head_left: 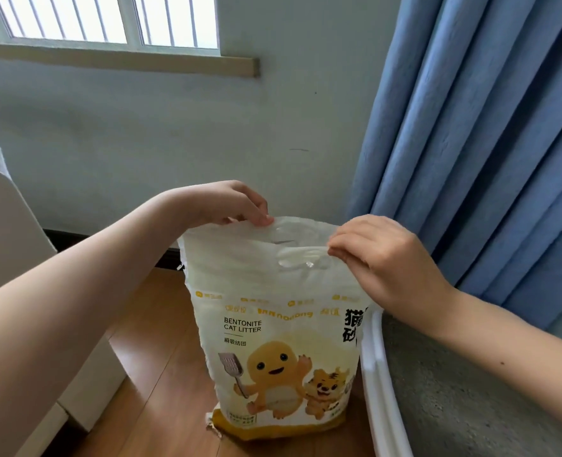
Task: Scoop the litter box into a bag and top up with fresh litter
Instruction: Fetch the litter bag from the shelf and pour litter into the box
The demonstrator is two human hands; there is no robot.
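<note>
**Hands at the mouth of the fresh litter bag**

Curtain [490, 133] in blue folds fills the right side, beside a pale wall with a window [108, 18] above. Wooden floor [147, 374] runs below, and a white piece of furniture [6, 232] stands at the left edge.

The litter box [380, 390] sits at lower right, its white rim just beside the bag and grey litter [464, 397] lying inside it. The cat litter bag [273, 341] stands upright on the floor between the furniture and the box, printed with "BENTONITE CAT LITTER" and cartoon figures.

The left hand [227, 202] pinches the far top edge of the bag, its fingers [260, 219] curled over the plastic. The right hand [385, 255] pinches the near top edge by the handle cut-out, fingers [339, 249] closed on it.

This looks like the top-up step, with the bag's mouth being pulled apart. Whether it is open yet I cannot tell. Next, I judge, the bag needs lifting and tipping over the box rim, with one hand moved lower to carry its weight so the pour stays slow.
</note>
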